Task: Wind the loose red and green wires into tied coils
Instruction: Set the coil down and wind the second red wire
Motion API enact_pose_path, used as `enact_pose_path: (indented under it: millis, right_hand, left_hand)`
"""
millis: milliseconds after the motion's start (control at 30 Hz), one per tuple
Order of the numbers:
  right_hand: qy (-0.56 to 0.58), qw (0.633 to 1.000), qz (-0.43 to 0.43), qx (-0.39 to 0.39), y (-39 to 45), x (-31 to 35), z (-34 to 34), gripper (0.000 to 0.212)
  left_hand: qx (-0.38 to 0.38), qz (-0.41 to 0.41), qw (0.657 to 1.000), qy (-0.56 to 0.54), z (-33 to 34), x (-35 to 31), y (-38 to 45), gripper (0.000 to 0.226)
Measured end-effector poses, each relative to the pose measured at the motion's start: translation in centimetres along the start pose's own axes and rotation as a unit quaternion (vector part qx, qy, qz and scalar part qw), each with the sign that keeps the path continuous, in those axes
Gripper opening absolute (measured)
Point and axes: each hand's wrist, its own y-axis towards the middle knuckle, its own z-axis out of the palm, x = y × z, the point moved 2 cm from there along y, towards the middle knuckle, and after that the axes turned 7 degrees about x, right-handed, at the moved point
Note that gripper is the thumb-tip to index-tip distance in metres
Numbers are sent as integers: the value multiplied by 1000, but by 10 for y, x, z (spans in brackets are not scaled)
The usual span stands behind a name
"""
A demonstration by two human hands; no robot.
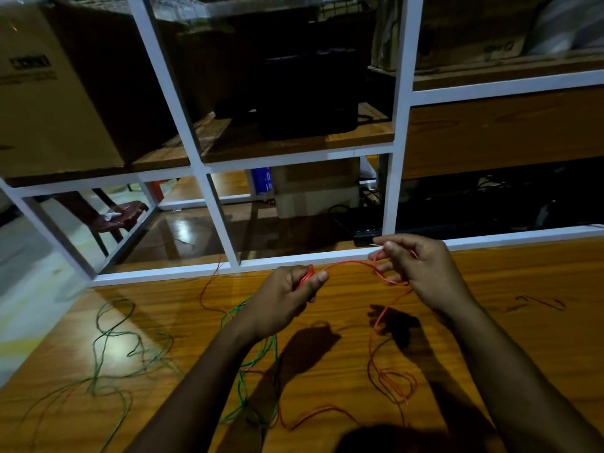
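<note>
A thin red wire (346, 263) stretches between both hands above the wooden table (523, 322). My left hand (287, 295) grips a small bunch of red loops between thumb and curled fingers. My right hand (415, 266) pinches the same red wire near its bare tip, with a loop hanging under the fingers. More of this red wire trails down to the table and curls near the front right. Loose green wire (130, 341) sprawls in tangled loops over the left half of the table and passes under my left forearm.
A white metal shelf frame (215, 204) rises along the table's far edge. A cardboard box (49, 93) stands on its upper left shelf, and dark equipment (307, 93) fills the middle one. A dark red chair (114, 214) shows behind the frame.
</note>
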Motion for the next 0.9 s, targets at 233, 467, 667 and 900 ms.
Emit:
enact_pose_path:
  millis: [233,467,667,900]
  right_hand:
    - [-6,984,156,84,5,-22,0,16]
    - [72,886,79,450,-21,-1,27,18]
    - [225,918,63,322,-17,-6,20,22]
    - [54,996,-64,-25,-7,-4,10,40]
  left_hand:
    - [-115,61,991,-20,-12,-27,7,39]
    - [-210,8,978,12,2,-10,20,39]
    - [-358,-98,928,39,-23,29,17,42]
    - [-366,-76,925,75,-29,34,6,41]
